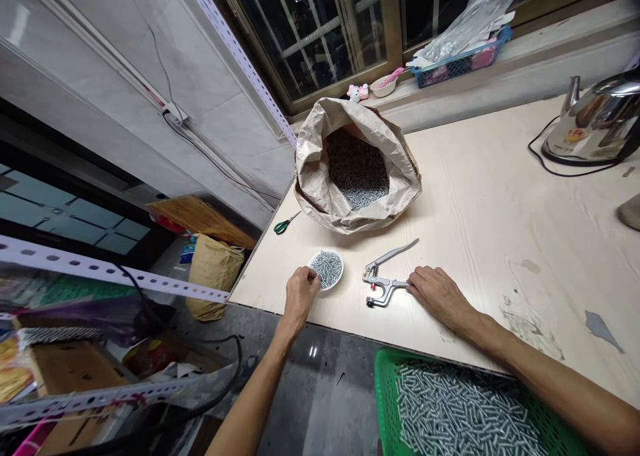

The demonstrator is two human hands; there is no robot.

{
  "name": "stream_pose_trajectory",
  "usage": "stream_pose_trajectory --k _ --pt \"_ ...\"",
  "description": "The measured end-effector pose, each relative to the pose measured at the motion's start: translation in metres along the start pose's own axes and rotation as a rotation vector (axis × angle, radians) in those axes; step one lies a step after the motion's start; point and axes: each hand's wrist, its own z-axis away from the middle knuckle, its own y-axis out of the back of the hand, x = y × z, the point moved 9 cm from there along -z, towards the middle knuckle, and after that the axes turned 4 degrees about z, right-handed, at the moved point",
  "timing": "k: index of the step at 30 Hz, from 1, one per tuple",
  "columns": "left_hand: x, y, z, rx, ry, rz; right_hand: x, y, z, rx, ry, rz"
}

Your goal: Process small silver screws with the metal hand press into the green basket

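Note:
My left hand (302,289) is at the near left rim of a small white bowl (342,277) filled with small silvery screw-like pieces (326,268). Its thumb and fingers are pinched together, and whatever is between them is too small to make out. My right hand (434,292) has its fingers closed over the end of the lower handle of metal snap fastener pliers (387,288). The pliers rest on the table with the upper handle spread away and their jaw toward the bowl.
Behind the bowl stands an open paper sack (313,169) of small metal pieces. Green-handled scissors (281,227) lie at the table's left edge. A green basket (387,383) of metal pieces sits below the front edge. At the right is a kettle (595,126) with a cord.

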Motion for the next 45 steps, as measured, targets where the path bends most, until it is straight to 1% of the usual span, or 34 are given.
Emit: stream_pose_trajectory --k 2,3,5,7,9,12,13,15,17,19,20,22,25,26,28,31,34,37,40,42,43,45 --pt "0.003 0.004 0.008 0.027 0.003 0.105 0.0 0.0 0.0 0.005 -0.001 -0.003" --pt "0.009 0.003 0.014 0.034 -0.028 0.156 0.001 0.0 -0.001 0.003 -0.003 -0.004" --pt "0.025 -0.005 0.03 0.031 -0.156 0.234 0.001 -0.001 -0.001 -0.009 -0.007 -0.004" --pt "0.041 -0.021 0.047 0.013 -0.303 0.255 0.001 -0.003 -0.001 -0.028 -0.011 0.004" --pt "0.047 -0.041 0.06 -0.024 -0.38 0.193 0.002 -0.004 -0.001 -0.042 -0.017 0.01" --pt "0.043 -0.067 0.065 -0.099 -0.38 -0.021 0.003 -0.004 -0.001 -0.055 -0.028 0.009" --pt "0.041 -0.072 0.064 -0.126 -0.373 -0.094 0.003 -0.004 -0.001 -0.058 -0.028 0.009" --pt "0.039 -0.076 0.062 -0.171 -0.362 -0.193 0.003 -0.004 -0.001 -0.061 -0.025 0.013" --pt "0.04 -0.074 0.059 -0.199 -0.35 -0.214 0.003 -0.004 -0.002 -0.065 -0.018 0.021" --pt "0.043 -0.071 0.055 -0.208 -0.317 -0.141 0.002 -0.004 -0.002 -0.069 -0.011 0.027" --pt "0.045 -0.069 0.053 -0.213 -0.281 -0.06 0.001 -0.003 -0.003 -0.069 -0.006 0.03" --pt "0.043 -0.07 0.047 -0.247 -0.151 0.194 0.0 -0.003 -0.004 -0.061 0.014 0.039" --pt "0.039 -0.085 0.04 -0.331 0.112 0.649 -0.005 -0.001 -0.005 -0.022 0.063 0.075" --pt "0.039 -0.091 0.038 -0.351 0.174 0.753 -0.006 0.0 -0.005 -0.005 0.078 0.091" --pt "0.042 -0.1 0.035 -0.376 0.238 0.849 -0.007 0.001 -0.005 0.025 0.095 0.122" --pt "0.044 -0.108 0.031 -0.414 0.281 0.832 -0.008 0.002 -0.005 0.049 0.104 0.146" --pt "0.047 -0.111 0.027 -0.473 0.274 0.765 -0.008 0.003 -0.005 0.052 0.112 0.148" --pt "0.053 -0.112 0.023 -0.575 0.272 0.677 -0.009 0.004 -0.006 0.049 0.12 0.151" --pt "0.058 -0.115 0.02 -0.69 0.307 0.608 -0.009 0.003 -0.007 0.042 0.111 0.158" --pt "0.061 -0.118 0.021 -0.75 0.339 0.6 -0.008 0.002 -0.007 0.032 0.105 0.159" --pt "0.062 -0.119 0.021 -0.762 0.362 0.607 -0.008 0.002 -0.007 0.025 0.103 0.159" --pt "0.06 -0.121 0.022 -0.743 0.406 0.622 -0.008 0.002 -0.007 0.015 0.098 0.158"
